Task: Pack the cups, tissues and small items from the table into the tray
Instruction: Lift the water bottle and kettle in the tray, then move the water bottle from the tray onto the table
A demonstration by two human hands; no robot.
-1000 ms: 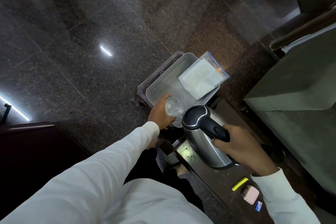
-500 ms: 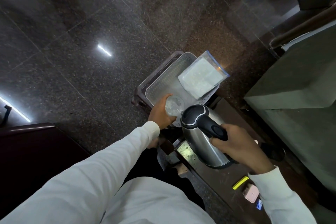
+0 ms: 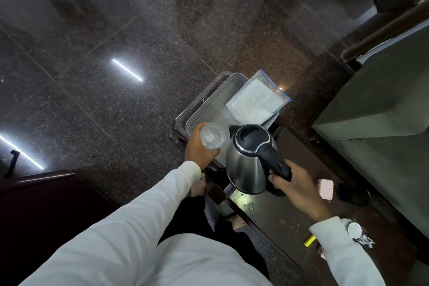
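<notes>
Left hand (image 3: pixel 199 148): wrapped around a clear glass cup (image 3: pixel 212 139), fingers curled on its far side and thumb on the near side, holding it at the near end of the tray.
Right hand (image 3: pixel 296 187): closed around the black handle of the steel kettle (image 3: pixel 249 165), fingers folded underneath the grip.
Tray (image 3: pixel 209 102): a pale perforated plastic tray sitting on a dark stool-like stand, past the far end of the surface; its long left wall and much of its floor are bare.
Tissues (image 3: pixel 254 101): a clear zip bag holding white tissue lies tilted across the right side of the tray, with its far corner overhanging the rim.
Kettle position: upright, its black lid facing the camera, the base at the near-left corner of the surface (image 3: pixel 278 216); whether the base rests on the surface or is lifted just clear of it is hard to tell from this angle.
Pink item (image 3: pixel 325 188): a small pink rounded case lies on the surface just right of the right hand.
Yellow item (image 3: pixel 310 241): a small yellow bar lies on the surface beside the right sleeve cuff, partly hidden by it.
Wrist: a watch (image 3: pixel 354 230) shows at the right cuff.
Sleeves: both arms are in long pale sleeves.
</notes>
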